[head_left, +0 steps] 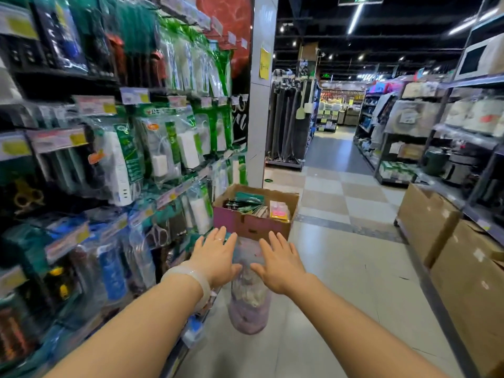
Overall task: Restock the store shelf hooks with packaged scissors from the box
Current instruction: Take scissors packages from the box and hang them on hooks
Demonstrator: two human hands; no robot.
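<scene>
An open cardboard box [246,223] stands on the floor by the shelf's far end, holding packaged goods in green, black and yellow wrappers. Both my arms stretch forward over the aisle. My left hand [215,255] and my right hand [281,261] are held out flat, fingers straight and spread, palms down, holding nothing. They hover short of the box, above a clear plastic bag [249,304] on the floor. Packaged scissors [158,233] hang on shelf hooks to the left, low down.
The hook wall [114,148] on the left is packed with packaged goods and price tags. A white pillar [260,105] stands behind the box. Large cardboard boxes [450,255] line the right side. Tiled aisle floor [349,268] runs between.
</scene>
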